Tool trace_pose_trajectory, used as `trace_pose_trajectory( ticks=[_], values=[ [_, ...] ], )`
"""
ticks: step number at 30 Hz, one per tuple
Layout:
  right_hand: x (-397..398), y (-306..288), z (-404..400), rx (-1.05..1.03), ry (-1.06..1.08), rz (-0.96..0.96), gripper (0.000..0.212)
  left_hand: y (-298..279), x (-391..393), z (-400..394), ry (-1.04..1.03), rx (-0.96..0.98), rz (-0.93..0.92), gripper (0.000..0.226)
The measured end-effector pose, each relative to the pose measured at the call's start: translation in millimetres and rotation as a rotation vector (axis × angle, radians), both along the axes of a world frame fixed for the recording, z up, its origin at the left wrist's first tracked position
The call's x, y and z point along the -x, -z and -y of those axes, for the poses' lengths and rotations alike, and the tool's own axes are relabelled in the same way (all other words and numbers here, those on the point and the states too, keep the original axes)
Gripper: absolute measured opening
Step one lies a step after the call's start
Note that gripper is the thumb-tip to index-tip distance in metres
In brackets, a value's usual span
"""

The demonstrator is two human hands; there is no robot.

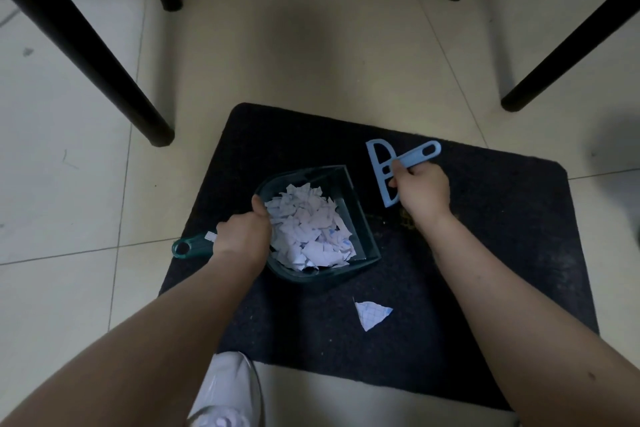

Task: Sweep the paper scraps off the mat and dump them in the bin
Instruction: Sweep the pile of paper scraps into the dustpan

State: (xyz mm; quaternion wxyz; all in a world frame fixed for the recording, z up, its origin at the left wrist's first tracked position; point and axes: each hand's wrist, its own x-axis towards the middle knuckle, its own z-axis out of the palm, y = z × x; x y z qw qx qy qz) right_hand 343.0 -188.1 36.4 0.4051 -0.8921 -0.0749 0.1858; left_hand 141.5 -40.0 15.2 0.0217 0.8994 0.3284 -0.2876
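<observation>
Both forearms are bare and extend forward and down from the near edge of view. The left hand [242,236] is closed in a fist-like grip, knuckles up, thumb pointing forward. The right hand [420,189] is also closed, fingers curled under, thumb extended forward. The hands are apart, the right slightly further forward.

Scraps [310,229] in dustpan [360,218] on mat [485,270]

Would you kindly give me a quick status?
Left hand holds full dustpan. Right hand holds brush. One scrap left on mat.
</observation>
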Motion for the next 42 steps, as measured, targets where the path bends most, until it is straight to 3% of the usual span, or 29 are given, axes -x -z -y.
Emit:
trace_pose_trajectory(
  ticks=[11, 20, 33, 42],
  values=[
    [78, -28, 43, 0.013, 0.172, -0.032, 0.037, -24, 65, -7, 0.14, -0.065, 0.077, 0.081],
    [113, -23, 74, 0.211, 0.262, -0.021, 0.042, -29, 102, -22, 0.28, -0.112, 0.052, 0.081],
    [135, 16, 104, 0.509, 0.284, -0.003, 0.039, 8, 98, 0, 0.418, -0.115, -0.027, 0.082],
    [158, 29, 79, 0.451, 0.253, -0.085, 0.036, 10, 89, 4, 0.394, -0.098, -0.032, 0.079]
  ],
)
